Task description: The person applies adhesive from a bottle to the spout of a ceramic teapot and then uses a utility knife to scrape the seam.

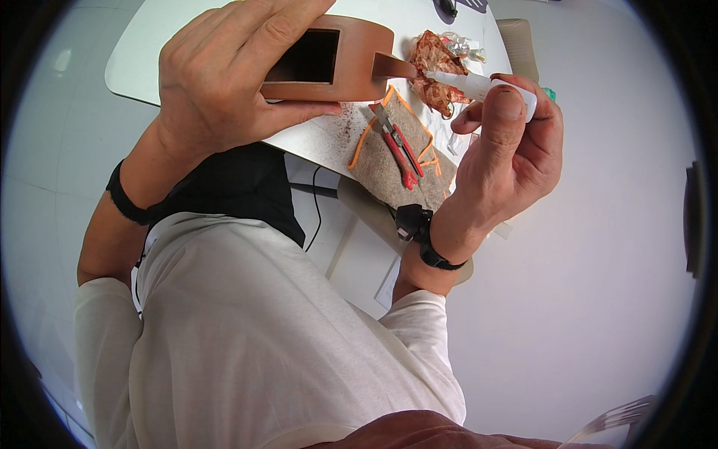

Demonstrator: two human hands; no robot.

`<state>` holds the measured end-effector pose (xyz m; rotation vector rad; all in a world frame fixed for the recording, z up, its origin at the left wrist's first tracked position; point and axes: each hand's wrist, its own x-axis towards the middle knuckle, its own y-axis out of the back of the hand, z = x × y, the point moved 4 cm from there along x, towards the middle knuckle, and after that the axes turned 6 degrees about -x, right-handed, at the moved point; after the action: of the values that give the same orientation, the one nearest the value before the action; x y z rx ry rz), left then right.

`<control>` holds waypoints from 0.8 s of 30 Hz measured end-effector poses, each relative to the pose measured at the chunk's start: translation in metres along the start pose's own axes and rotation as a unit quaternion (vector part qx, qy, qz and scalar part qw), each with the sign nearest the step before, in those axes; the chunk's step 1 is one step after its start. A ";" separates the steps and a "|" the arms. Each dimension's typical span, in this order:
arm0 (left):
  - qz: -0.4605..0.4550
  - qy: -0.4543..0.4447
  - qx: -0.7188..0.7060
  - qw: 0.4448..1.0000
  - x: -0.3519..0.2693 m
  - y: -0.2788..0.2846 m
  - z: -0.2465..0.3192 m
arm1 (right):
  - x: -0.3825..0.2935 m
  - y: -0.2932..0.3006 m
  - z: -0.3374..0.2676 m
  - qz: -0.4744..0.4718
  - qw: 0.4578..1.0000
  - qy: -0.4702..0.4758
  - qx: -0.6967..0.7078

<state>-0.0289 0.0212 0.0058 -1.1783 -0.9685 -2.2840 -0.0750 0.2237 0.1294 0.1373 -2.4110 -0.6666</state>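
Observation:
My left hand [224, 78] grips a reddish-brown hollow object [364, 50] with a rectangular dark opening and a short tab sticking out to the right. Between the thumb and fingers of my right hand [505, 129] is a small white squeeze bottle [477, 85] with a tapered nozzle. The nozzle's tip is close to the end of the tab; whether they touch cannot be told. Dark stains mark my right fingertips. Below the brown object, a red-handled utility knife [399, 149] and another red-handled tool beside it lie on a grey cloth [373, 163] with orange edging.
A crumpled, reddish-stained wrap [431, 53] and clear plastic pieces [463, 45] lie on the white table [140, 53]. Brown crumbs are scattered near the cloth, which hangs over the table's edge. A beige chair back [519, 47] stands beyond, and a black cable [318, 207] hangs below.

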 end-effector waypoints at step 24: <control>-0.005 0.005 -0.003 1.000 0.008 0.005 0.005 | 0.003 -0.003 0.000 0.011 1.000 -0.013 0.003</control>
<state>-0.0273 0.0215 0.0161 -1.1658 -0.9684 -2.2998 -0.0773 0.2207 0.1297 0.1067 -2.4356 -0.6544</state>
